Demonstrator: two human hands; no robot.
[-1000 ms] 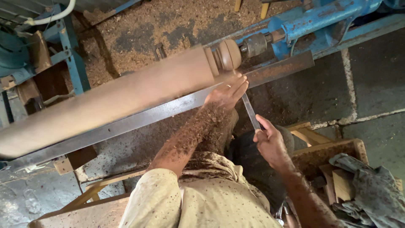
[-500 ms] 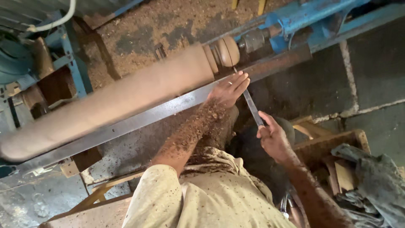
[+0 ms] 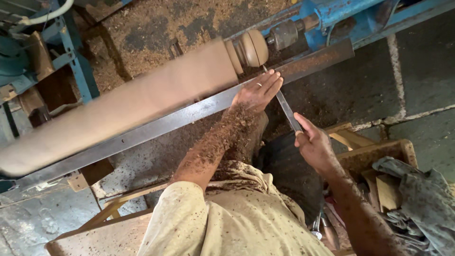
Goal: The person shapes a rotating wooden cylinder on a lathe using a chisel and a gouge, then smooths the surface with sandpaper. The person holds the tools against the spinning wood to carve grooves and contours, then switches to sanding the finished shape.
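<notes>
- Two hands on one tool: your right hand (image 3: 315,144) is closed around the rear end of the long flat steel chisel (image 3: 286,108); your left hand (image 3: 258,91) lies flat, fingers extended, pressing the blade down on the steel tool rest (image 3: 156,125). The left grip is not wrapped around anything.
- Chisel position: it runs from the right hand up and left across the rest, its tip at the narrow neck beside the rounded knob (image 3: 250,48) at the end of the wooden workpiece (image 3: 128,102).
- Chisel appearance: thin, straight, grey bar, dull surface; the tip is too small to read.
- Handling judgement: stiff and fairly light, but dusty, so it may slip; hold it well back at the rear end and steady it close to the rest, as you do now.
- Workpiece: long pale-brown cylinder, motion-blurred along its length, so likely spinning; the knob end sits against the blue lathe tailstock (image 3: 327,14).
- Shavings coat your left forearm and the floor (image 3: 365,85).
</notes>
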